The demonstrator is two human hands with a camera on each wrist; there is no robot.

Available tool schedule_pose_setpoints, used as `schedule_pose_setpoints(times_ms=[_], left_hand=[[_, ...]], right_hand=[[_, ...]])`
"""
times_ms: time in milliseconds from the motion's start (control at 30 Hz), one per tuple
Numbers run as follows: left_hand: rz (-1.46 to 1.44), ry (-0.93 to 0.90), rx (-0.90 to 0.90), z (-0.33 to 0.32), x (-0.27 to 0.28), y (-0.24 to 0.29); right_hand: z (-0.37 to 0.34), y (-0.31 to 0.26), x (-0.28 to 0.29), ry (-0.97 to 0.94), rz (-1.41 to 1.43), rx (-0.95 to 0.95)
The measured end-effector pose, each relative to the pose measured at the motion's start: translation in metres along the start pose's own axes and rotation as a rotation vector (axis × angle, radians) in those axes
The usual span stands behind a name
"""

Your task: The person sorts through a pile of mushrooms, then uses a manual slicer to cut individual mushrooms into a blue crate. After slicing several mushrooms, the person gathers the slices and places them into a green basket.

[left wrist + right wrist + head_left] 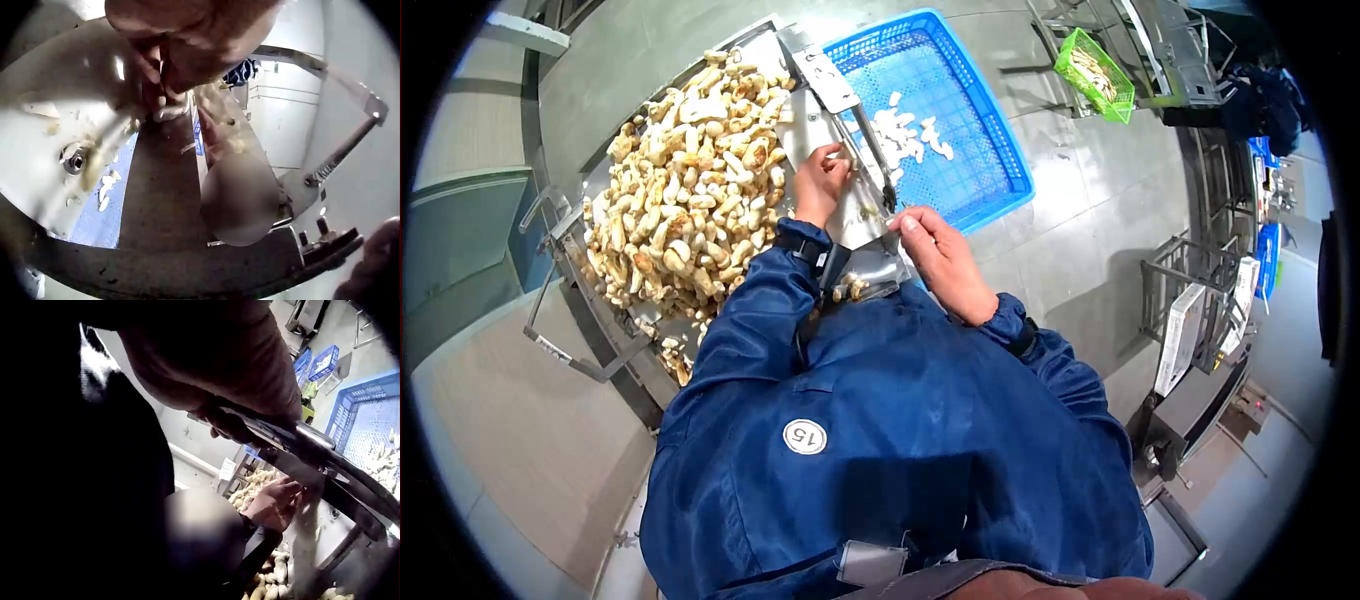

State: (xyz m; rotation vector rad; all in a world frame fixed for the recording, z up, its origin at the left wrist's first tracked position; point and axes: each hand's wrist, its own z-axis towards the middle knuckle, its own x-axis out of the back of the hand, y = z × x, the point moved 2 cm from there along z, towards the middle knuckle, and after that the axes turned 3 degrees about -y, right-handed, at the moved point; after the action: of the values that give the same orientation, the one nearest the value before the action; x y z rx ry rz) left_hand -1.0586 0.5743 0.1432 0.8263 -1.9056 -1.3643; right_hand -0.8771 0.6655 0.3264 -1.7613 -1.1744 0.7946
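Pile (690, 190) of mushrooms at your left, blue basket (1003, 135) beyond the cutter (832, 85).
Your right hand (945, 262) grips the metal handle (272, 429), presumably to work the blade; your left hand (820, 187) curls over the white board (855, 228), and whether it pinches a mushroom I cannot tell. The pile lies beside that hand, probably for easy reach; the basket, holding pale pieces (897, 132), seems placed to catch cuttings.
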Motion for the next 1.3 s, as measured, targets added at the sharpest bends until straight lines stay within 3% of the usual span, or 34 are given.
schedule_pose_setpoints(times_ms=[100, 200, 267, 400, 433, 533, 567, 633, 733, 833, 967, 1033, 1100, 1133, 1200, 1267, 1300], left_hand=[[0.147, 0.033, -0.037, 0.000, -0.001, -0.002], [0.102, 0.050, -0.044, 0.000, -0.003, -0.004], [0.123, 0.034, -0.038, 0.003, -0.001, -0.003], [0.265, 0.068, -0.029, 0.001, 0.000, 0.009], [0.218, 0.035, -0.003, 0.003, 0.001, 0.005], [0.099, -0.009, 0.034, 0.003, -0.001, 0.004], [0.091, -0.021, 0.037, 0.001, -0.002, 0.012], [0.055, -0.057, 0.073, 0.002, -0.002, 0.013], [-0.099, -0.066, 0.104, 0.008, -0.004, -0.006], [-0.166, -0.097, 0.225, 0.002, -0.003, 0.029], [-0.177, -0.112, 0.028, 0.002, -0.003, 0.047], [-0.165, -0.089, 0.025, -0.002, 0.009, 0.060], [-0.126, -0.061, 0.096, -0.009, 0.031, 0.072], [-0.041, -0.102, 0.029, -0.010, 0.049, 0.063], [0.091, -0.110, 0.162, -0.034, 0.078, 0.082], [0.236, -0.154, 0.098, -0.051, 0.104, 0.061], [0.315, -0.190, 0.152, -0.064, 0.111, 0.061]], right_hand=[[0.005, 0.051, 0.005, -0.003, -0.139, 0.056], [0.008, 0.092, 0.012, -0.028, -0.320, -0.034], [0.011, 0.083, 0.010, -0.023, -0.202, 0.027], [0.000, 0.002, -0.004, 0.031, 0.005, 0.132], [-0.002, -0.006, -0.004, 0.040, -0.094, 0.103], [0.004, 0.049, 0.005, 0.023, -0.231, 0.151], [0.004, 0.069, 0.009, -0.012, -0.261, 0.020], [0.010, 0.097, 0.012, -0.012, -0.283, -0.007], [0.014, 0.102, 0.011, -0.041, -0.245, 0.022], [0.015, 0.108, 0.014, -0.055, -0.269, 0.036], [0.014, 0.106, 0.012, -0.055, -0.232, 0.037], [0.012, 0.098, 0.014, -0.081, -0.294, -0.053], [0.014, 0.101, 0.016, -0.069, -0.297, 0.024], [0.015, 0.105, 0.015, -0.067, -0.294, 0.059], [0.012, 0.097, 0.012, -0.054, -0.253, -0.006], [0.012, 0.099, 0.012, -0.060, -0.236, -0.037], [0.012, 0.100, 0.013, -0.074, -0.235, -0.088]])
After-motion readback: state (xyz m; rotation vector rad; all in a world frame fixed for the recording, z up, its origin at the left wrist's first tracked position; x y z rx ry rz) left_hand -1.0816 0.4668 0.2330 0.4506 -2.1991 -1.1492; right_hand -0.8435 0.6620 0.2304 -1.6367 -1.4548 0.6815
